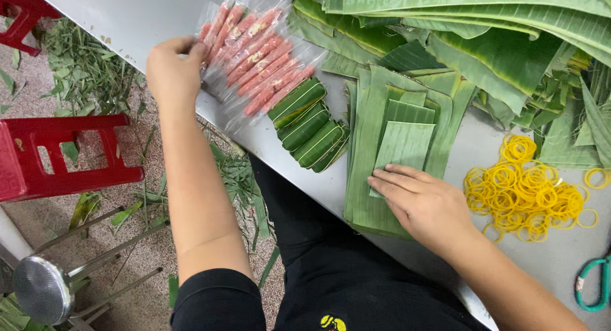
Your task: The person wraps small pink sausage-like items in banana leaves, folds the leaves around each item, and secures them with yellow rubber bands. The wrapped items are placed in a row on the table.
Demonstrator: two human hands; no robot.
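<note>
The left hand (173,73) grasps with curled fingers 1 pink sausage stick (213,27) on the worktop (146,13); best to lift it gently. The right hand (423,204), fingers released, presses the cut leaf stack (398,133) flat.

The frame edge is cutting off the teal-handled scissors (593,285); the left hand (170,71) is hiding its own fingertips

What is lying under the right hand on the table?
The right hand rests flat on a small cut leaf piece atop a stack of banana leaf strips. Whatever lies beneath the stack is covered.
</note>
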